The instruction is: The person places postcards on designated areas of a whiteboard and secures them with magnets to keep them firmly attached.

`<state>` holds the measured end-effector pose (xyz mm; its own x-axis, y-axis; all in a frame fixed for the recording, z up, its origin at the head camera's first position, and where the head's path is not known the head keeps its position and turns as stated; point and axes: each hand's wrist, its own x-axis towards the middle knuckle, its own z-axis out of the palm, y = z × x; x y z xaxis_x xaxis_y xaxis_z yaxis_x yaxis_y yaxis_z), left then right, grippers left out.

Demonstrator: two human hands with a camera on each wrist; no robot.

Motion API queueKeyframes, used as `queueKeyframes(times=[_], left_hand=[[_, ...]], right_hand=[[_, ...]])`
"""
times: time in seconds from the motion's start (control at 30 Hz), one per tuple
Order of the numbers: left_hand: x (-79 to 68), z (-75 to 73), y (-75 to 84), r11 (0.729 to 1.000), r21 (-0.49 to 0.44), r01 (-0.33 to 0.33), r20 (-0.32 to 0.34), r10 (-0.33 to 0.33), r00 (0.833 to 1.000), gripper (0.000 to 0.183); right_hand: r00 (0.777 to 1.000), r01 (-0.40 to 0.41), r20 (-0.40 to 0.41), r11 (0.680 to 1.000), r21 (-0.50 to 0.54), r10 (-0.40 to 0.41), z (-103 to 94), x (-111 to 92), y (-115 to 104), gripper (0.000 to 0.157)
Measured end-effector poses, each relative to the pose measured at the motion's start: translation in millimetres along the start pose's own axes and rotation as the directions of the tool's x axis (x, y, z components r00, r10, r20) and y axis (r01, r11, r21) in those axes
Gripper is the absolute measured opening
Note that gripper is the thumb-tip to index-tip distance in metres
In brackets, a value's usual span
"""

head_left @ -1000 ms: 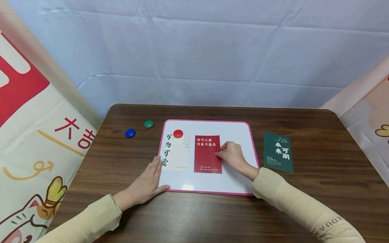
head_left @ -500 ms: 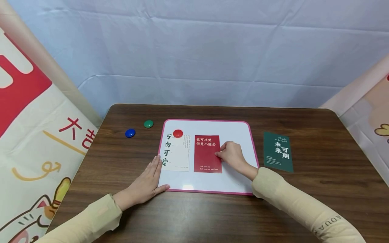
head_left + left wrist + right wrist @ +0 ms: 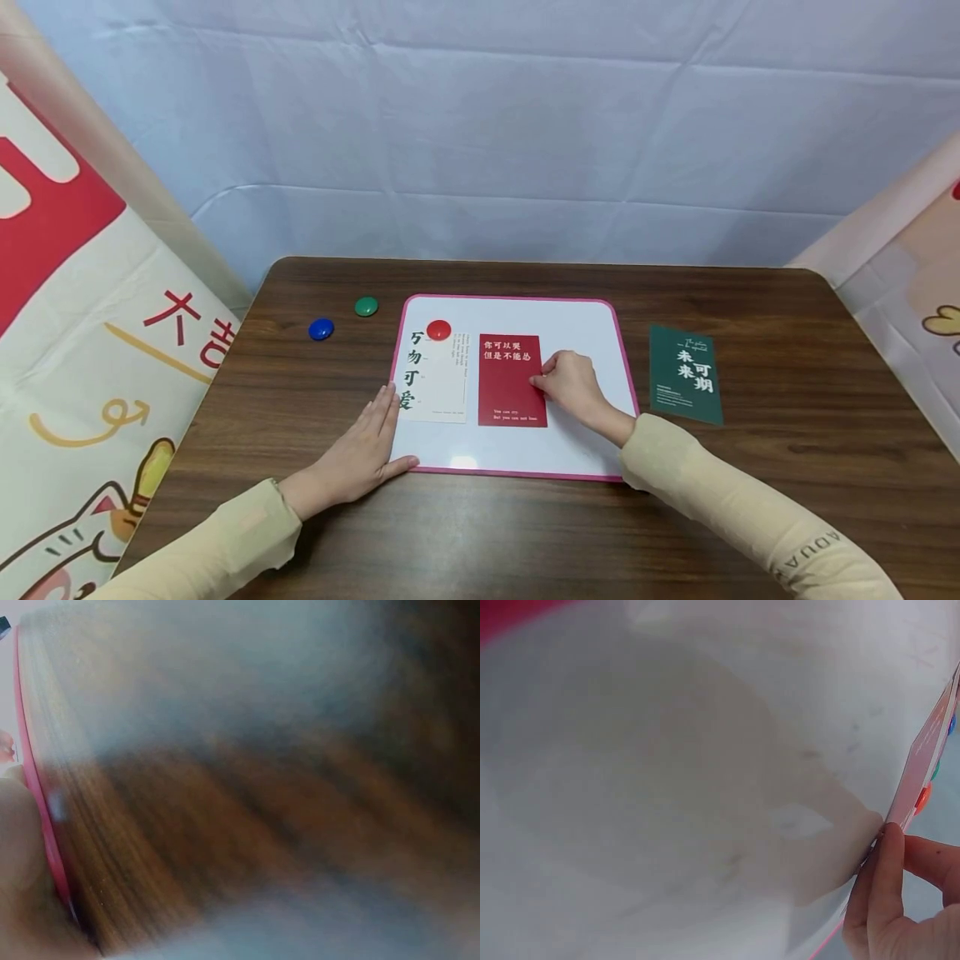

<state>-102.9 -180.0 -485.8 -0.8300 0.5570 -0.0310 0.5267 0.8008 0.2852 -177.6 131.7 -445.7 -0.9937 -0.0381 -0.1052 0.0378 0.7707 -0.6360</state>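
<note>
Though edge-only, red card (image 3: 508, 383) between fingers (image 3: 888, 877)

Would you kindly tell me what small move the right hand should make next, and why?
I'd probably have the right hand let go of the red card: the card is over the whiteboard, roughly lined up beside the white card, which has the red disc at its top.

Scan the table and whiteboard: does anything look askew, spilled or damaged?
Only slightly: the green card lies turned on the table, right of the whiteboard, while the red card, pinched by the right hand, sits roughly square. The right wrist view shows faint dark marks, perhaps smudges. I see nothing spilled or torn.
</note>
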Motion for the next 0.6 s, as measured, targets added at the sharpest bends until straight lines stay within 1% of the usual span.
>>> queueKeyframes(times=[0.27,0.43,0.6], left_hand=[[0.6,1.2,-1.0,1.0,-0.003,0.012,0.023,-0.012,1.0,0.089],[0.4,0.3,-0.7,1.0,-0.003,0.015,0.026,-0.015,1.0,0.09],[0.5,-0.5,-0.3,1.0,-0.001,0.012,0.025,-0.012,1.0,0.089]], right_hand=[[1.0,-0.003,-0.006,1.0,0.002,0.003,0.4,-1.2,0.5,0.019],[1.0,-0.012,-0.016,1.0,0.004,0.013,1.0,-2.3,0.2,0.018],[1.0,-0.022,-0.007,1.0,0.022,0.022,0.1,-3.1,0.5,0.018]])
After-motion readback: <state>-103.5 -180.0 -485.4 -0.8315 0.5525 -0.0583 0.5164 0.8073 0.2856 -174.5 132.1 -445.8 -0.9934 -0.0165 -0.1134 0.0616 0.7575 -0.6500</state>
